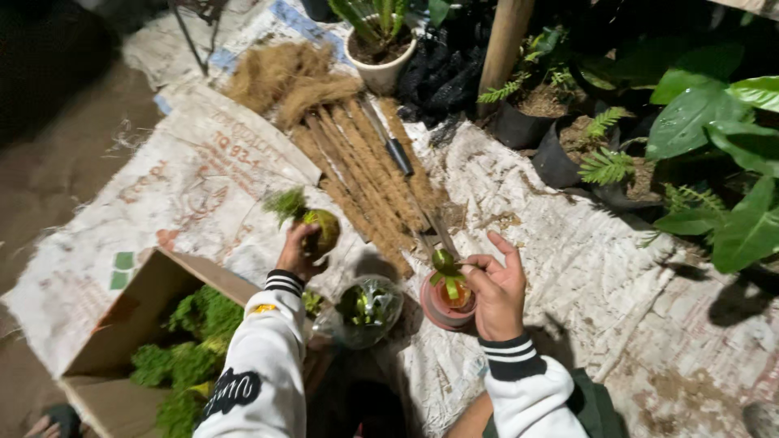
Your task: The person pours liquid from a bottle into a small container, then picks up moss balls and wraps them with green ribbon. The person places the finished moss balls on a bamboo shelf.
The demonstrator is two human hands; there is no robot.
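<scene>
I see the small pink pot (pixel 445 307) with its green seedling (pixel 446 272) just below the middle of the frame, standing on the white woven sacking (pixel 552 243). My right hand (pixel 497 292) touches it from the right — thumb and forefinger pinched at the seedling's leaves, the other fingers (pixel 505 247) spread and lifted. The seedling's stem stands about upright. To the left and a little higher, my left hand (pixel 296 253) is closed around a moss clump (pixel 312 221), raised over the sacking — farther from the pot than the right. Between them lies a clear plastic bag (pixel 369 308); a cardboard box (pixel 146 324) of moss fills the lower left.
</scene>
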